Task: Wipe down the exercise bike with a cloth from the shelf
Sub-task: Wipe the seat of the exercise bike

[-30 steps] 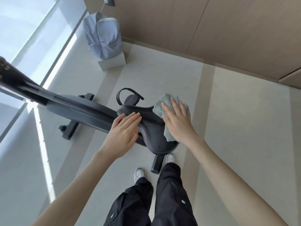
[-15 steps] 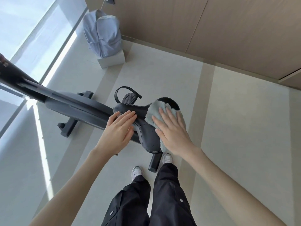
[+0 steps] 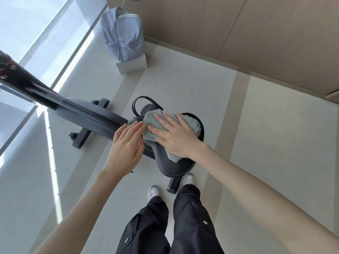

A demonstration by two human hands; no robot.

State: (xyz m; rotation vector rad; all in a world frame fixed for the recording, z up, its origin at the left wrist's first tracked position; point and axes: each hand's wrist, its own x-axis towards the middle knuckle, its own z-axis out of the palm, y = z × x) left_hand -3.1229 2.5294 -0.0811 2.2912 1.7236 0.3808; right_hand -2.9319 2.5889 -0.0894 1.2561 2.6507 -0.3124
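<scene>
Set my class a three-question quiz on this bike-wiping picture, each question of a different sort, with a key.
1. True or false: the right hand presses the cloth flat on the saddle.
2. The left hand rests on: A the saddle's front; B the right hand; C nothing, it hangs free.
3. What stands on the pale box near the wall?

Key: 1 true; 2 A; 3 a backpack.
</scene>
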